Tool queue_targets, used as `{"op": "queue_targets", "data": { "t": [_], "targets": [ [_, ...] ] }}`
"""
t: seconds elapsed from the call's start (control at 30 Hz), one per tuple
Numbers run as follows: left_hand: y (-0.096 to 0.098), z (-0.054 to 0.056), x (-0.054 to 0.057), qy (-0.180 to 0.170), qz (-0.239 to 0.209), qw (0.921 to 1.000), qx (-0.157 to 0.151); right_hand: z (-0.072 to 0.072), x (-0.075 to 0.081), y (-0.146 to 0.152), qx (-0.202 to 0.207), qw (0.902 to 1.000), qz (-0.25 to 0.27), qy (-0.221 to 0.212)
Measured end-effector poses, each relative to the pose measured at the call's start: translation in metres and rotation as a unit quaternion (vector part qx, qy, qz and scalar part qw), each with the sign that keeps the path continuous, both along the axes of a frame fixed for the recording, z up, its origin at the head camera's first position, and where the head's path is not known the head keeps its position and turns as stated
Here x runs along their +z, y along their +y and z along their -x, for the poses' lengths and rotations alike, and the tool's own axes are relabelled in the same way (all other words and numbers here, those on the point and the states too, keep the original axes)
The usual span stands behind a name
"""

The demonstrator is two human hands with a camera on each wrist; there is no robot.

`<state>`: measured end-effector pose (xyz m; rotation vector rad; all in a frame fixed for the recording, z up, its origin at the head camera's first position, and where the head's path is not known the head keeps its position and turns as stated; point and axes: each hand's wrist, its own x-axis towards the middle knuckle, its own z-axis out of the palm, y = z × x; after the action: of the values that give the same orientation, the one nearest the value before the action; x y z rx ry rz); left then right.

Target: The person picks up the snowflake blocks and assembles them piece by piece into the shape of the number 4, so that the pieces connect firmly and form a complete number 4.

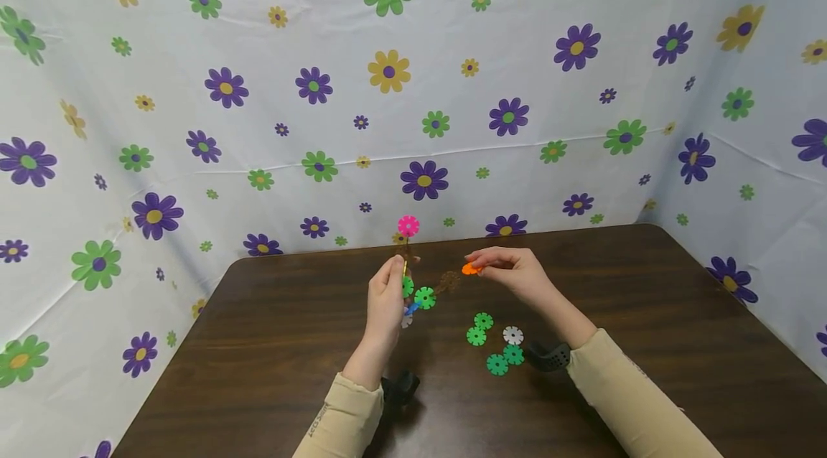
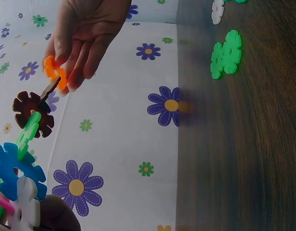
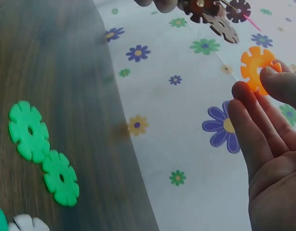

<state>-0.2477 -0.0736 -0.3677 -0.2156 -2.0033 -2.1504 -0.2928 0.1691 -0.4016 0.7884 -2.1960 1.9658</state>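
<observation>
My left hand (image 1: 385, 304) grips a chain of notched, flower-shaped plastic linking discs above the table. A pink disc (image 1: 408, 226) stands at its top; green discs (image 1: 424, 298), a blue disc (image 2: 16, 168), a white disc (image 2: 27, 207) and brown discs (image 1: 449, 281) join around it. Between thumb and fingertips, my right hand (image 1: 517, 273) pinches an orange disc (image 3: 253, 65). That disc is close to the outermost brown disc; the left wrist view shows them overlapping, while the right wrist view shows a gap. The left fingers are partly hidden behind the chain.
On the dark wooden table (image 1: 291, 343) lie two light green discs (image 1: 483, 321), a white disc (image 1: 513, 334) and two darker green discs (image 1: 497, 365), below the right hand. A flower-patterned curtain (image 1: 336, 128) hangs behind the table's far edge.
</observation>
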Motion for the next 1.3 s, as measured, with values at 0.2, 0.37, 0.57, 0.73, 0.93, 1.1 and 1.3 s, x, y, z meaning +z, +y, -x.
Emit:
{"op": "queue_targets", "data": {
  "t": [0.2,0.37,0.57,0.73,0.93,1.1,1.3],
  "targets": [
    [0.000,0.001,0.002,-0.001,-0.002,1.0000,-0.002,0.001,-0.002,-0.006,0.004,1.0000,0.003,-0.008],
    [-0.001,0.000,0.003,-0.006,-0.002,1.0000,-0.002,0.003,-0.005,-0.008,-0.005,0.9999,-0.003,-0.010],
    [0.000,-0.001,0.003,-0.004,0.002,1.0000,-0.002,0.002,-0.007,-0.010,-0.002,1.0000,-0.006,0.001],
    [0.000,-0.001,0.002,-0.012,0.006,0.9999,0.003,-0.001,-0.008,-0.013,0.003,0.9998,-0.018,0.011],
    [0.001,-0.001,0.001,-0.008,0.001,1.0000,0.003,-0.003,-0.009,-0.013,0.015,0.9994,-0.019,0.027],
    [0.002,-0.001,0.001,-0.003,-0.004,1.0000,0.007,-0.003,-0.012,-0.013,0.026,0.9990,-0.015,0.032],
    [0.003,-0.002,0.000,-0.006,0.001,1.0000,0.002,-0.003,-0.012,-0.014,0.046,0.9982,-0.010,0.037]
  ]
}}
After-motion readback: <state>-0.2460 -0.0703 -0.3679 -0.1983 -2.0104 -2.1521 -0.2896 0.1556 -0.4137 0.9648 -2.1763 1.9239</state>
